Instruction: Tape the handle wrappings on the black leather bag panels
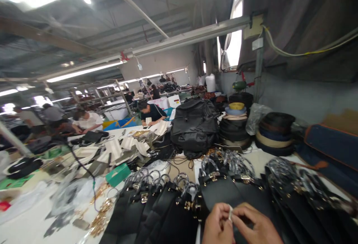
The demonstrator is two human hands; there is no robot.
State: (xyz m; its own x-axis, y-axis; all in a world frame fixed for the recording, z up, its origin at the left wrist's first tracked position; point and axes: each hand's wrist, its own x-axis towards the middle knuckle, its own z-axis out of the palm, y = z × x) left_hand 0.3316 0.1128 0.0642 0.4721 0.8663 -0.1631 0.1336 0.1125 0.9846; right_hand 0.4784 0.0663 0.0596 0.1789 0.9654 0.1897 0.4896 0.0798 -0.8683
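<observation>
My left hand (218,224) and my right hand (256,223) meet at the bottom of the view, right of centre. Between their pinched fingertips is a small whitish piece (230,212), too small to identify; both hands grip it. Beneath and behind them lies a black leather bag piece (220,192) with plastic-wrapped handles and gold-coloured fittings. More black bag pieces (128,210) are fanned out to the left, and another group (302,206) lies to the right.
A black backpack (194,126) stands behind, beside stacked strap rolls (275,134). Left are a green box (118,174), gold hardware (100,219), clear plastic (75,195) and pale cut pieces (112,149). A person in dark clothes (156,113) sits across the table.
</observation>
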